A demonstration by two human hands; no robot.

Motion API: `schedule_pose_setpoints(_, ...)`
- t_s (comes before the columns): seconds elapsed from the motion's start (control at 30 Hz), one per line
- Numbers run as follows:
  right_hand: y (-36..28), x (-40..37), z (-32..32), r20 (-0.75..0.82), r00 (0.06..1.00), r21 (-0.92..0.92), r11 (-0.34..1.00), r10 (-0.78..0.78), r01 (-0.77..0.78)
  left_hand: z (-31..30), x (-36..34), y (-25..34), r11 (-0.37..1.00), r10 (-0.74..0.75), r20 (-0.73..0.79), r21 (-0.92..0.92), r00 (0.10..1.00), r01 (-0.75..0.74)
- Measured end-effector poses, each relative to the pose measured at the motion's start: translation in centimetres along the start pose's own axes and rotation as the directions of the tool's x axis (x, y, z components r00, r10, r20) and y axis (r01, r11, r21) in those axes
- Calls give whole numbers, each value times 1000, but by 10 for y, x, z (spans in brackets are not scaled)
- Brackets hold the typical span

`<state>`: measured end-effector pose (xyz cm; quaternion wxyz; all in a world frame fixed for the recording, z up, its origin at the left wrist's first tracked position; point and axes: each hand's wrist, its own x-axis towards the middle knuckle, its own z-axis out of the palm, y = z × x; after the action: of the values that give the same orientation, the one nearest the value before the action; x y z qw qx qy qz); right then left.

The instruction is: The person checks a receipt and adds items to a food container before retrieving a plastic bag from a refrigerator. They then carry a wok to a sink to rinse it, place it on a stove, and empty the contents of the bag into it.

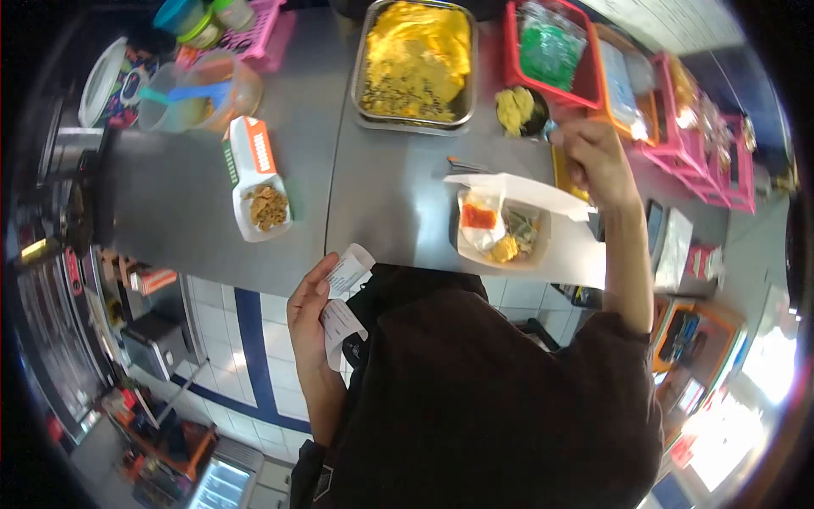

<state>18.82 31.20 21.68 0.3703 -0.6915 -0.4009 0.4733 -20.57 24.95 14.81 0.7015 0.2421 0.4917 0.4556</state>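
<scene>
My left hand (312, 310) is closed on a curled paper receipt (341, 319) with printed lines, just off the table's front edge. On the right, my right hand (591, 161) is curled above the table; whatever its fingers hold, if anything, is hidden. Beneath it lies a yellow object (561, 172), partly covered. Close by stands an open takeaway food box (547, 246), lid raised, containing a red sauce packet (479, 216) on white wrapping and yellow and greenish food. Further left, an open orange-and-white carton (253, 153) contains brown fried pieces (267, 208).
A metal tray (407, 125) of yellow food is at the back centre. Beside it are a small black bowl (538, 125) with yellow food, a red basket (597, 78), an orange tray (651, 127) and a pink basket (739, 193). Plastic tubs (246, 93) stand back left.
</scene>
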Motion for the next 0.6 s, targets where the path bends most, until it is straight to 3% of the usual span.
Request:
schedule_pose_setpoints(0.13,60,-108,-7,-250,968,22,999,33,-28,-2,-1,4,998,-24,111,60,993,18)
schedule_pose_setpoints(0.2,70,-149,16,-402,890,82,976,217,-201,-3,-2,4,995,-29,140,95,990,16)
schedule_pose_setpoints(0.27,121,-172,30,-517,830,91,978,209,-189,-9,1,1,993,-60,215,117,975,35)
schedule_pose_setpoints(0.3,142,-179,37,-542,821,-53,967,182,-249,-11,3,-1,990,-51,248,142,967,16)
schedule_pose_setpoints(0.33,165,-180,43,-557,809,-41,966,189,-254,-8,2,-1,988,-60,266,152,962,20)
schedule_pose_setpoints(0.37,187,-179,50,-526,843,-415,900,-116,-135,-3,-3,1,984,-89,286,172,954,41)
schedule_pose_setpoints(0.4,200,-179,55,-382,839,-730,683,-387,-17,1,-5,2,980,-112,307,190,945,54)
schedule_pose_setpoints(0.43,205,-179,59,-404,827,-725,688,-391,-30,-3,-4,-3,972,-120,330,230,936,43)
schedule_pose_setpoints(0.5,208,-176,64,-249,898,-861,507,-363,-34,-1,-9,-5,973,-107,371,228,923,21)
schedule_pose_setpoints(0.6,200,-174,64,-306,846,-829,559,-436,-12,-2,-19,-5,978,-87,377,207,922,8)
